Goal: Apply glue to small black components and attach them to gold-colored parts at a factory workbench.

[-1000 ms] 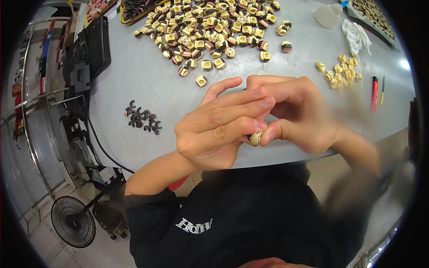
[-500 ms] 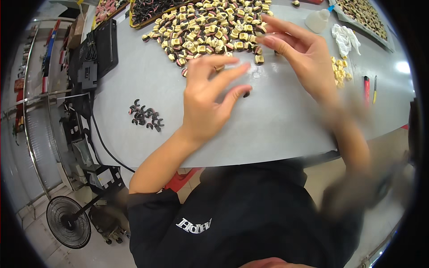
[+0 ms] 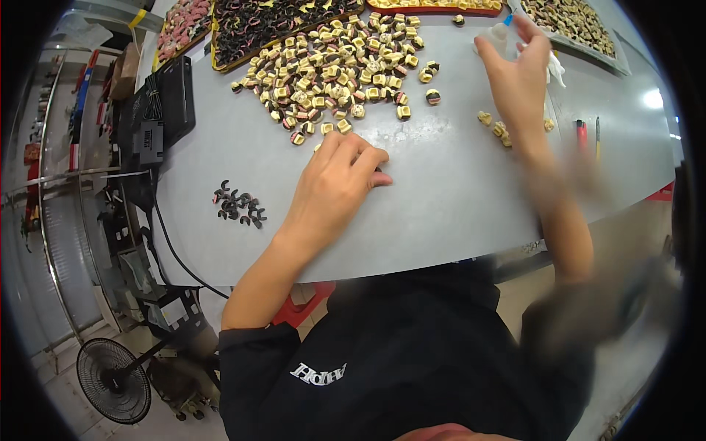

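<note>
My left hand (image 3: 334,184) lies palm down on the grey table (image 3: 441,206), fingers together and curled slightly, just below a big heap of small cream-and-brown parts (image 3: 331,66). What is under its fingers is hidden. My right hand (image 3: 518,81) is stretched out to the far right, fingers spread, above a small cluster of cream parts (image 3: 496,128) and next to a small white bottle (image 3: 498,35). It holds nothing that I can see. My right forearm is blurred.
A little pile of black C-shaped clips (image 3: 239,206) lies at the table's left. A black box with cables (image 3: 158,110) stands at the left edge. Trays of parts (image 3: 272,22) line the back. Two pens (image 3: 585,132) lie right. A fan (image 3: 114,378) stands on the floor.
My hands, joined on one small part near my chest a second ago, have separated. The left went down onto the table; the right reached far out to the right.
</note>
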The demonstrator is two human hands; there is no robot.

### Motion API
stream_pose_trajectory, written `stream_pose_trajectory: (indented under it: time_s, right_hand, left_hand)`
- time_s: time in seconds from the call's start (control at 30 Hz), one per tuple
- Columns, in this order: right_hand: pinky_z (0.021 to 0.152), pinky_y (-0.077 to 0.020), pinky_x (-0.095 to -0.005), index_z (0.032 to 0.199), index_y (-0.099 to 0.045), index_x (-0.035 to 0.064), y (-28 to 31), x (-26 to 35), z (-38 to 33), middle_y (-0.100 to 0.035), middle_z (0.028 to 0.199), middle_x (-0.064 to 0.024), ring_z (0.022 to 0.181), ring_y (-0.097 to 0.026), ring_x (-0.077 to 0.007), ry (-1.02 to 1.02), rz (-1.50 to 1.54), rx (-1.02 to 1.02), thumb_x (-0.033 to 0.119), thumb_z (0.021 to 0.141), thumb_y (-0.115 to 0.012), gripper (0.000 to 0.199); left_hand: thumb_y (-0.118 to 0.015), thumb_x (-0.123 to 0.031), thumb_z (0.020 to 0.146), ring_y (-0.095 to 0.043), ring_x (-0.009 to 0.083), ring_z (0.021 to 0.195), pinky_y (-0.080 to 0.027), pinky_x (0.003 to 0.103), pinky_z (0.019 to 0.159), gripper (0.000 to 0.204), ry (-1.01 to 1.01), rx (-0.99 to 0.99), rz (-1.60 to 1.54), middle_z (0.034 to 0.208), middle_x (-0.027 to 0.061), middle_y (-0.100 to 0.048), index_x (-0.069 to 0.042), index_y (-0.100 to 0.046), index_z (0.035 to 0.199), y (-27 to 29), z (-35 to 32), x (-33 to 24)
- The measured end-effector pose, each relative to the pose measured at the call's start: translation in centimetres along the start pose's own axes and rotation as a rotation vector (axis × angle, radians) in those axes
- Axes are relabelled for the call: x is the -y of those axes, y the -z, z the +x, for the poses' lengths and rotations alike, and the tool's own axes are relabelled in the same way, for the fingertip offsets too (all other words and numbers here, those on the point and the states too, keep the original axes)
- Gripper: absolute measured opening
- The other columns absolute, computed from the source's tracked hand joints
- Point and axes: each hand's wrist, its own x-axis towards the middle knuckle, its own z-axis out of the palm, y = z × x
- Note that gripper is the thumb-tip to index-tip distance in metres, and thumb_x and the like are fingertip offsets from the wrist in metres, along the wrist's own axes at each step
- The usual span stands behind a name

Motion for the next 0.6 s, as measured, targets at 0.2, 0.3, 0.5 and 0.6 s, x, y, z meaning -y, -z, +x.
stream_pose_trajectory:
  time_s: [0.2, 0.3, 0.5, 0.6]
  right_hand:
    - [0.088, -0.0416, -0.0265, 0.115, -0.048, -0.0017, -0.2, -0.6, 0.9, -0.060, 0.107, -0.0106, 0.093, -0.058, -0.0171, -0.166, 0.140, 0.453, 0.017, 0.083, -0.063, 0.041]
    - [0.079, -0.0432, -0.0246, 0.111, -0.048, -0.0025, -0.7, -2.3, 1.0, -0.061, 0.103, -0.0126, 0.089, -0.059, -0.0162, -0.156, 0.176, 0.510, 0.018, 0.085, -0.060, 0.035]
    - [0.081, -0.0429, -0.0251, 0.113, -0.048, -0.0017, -0.8, -1.7, 2.0, -0.059, 0.113, -0.0125, 0.089, -0.057, -0.0120, -0.082, 0.659, 0.409, 0.019, 0.092, -0.052, 0.030]
    - [0.071, -0.0484, -0.0263, 0.110, -0.048, -0.0033, -0.9, -2.2, 1.5, -0.057, 0.110, -0.0163, 0.087, -0.060, -0.0189, 0.122, 0.309, 0.219, 0.021, 0.092, -0.051, 0.030]
  left_hand:
    - [-0.071, -0.006, 0.071, -0.052, 0.0187, 0.076, -0.045, 0.029, 0.066, 0.017, 0.121, -0.034, -0.192, 0.081, 0.0062, -0.052, -0.002, -0.062, 0.084, 0.7, -0.5, -0.3]
    - [-0.071, -0.008, 0.074, -0.053, 0.0152, 0.077, -0.045, 0.027, 0.068, 0.016, 0.245, -0.054, -0.474, 0.084, 0.0051, -0.053, -0.002, -0.063, 0.087, 0.9, -0.5, -0.1]
    - [-0.067, -0.016, 0.082, -0.054, 0.0086, 0.080, -0.044, 0.022, 0.073, 0.019, 0.525, -0.069, -1.261, 0.095, 0.0038, -0.060, -0.001, -0.066, 0.095, 1.1, -0.8, 1.6]
    - [-0.066, -0.017, 0.083, -0.055, 0.0089, 0.082, -0.045, 0.023, 0.075, 0.022, 0.531, -0.055, -1.504, 0.099, 0.0063, -0.062, -0.001, -0.065, 0.097, 0.8, -1.3, 1.9]
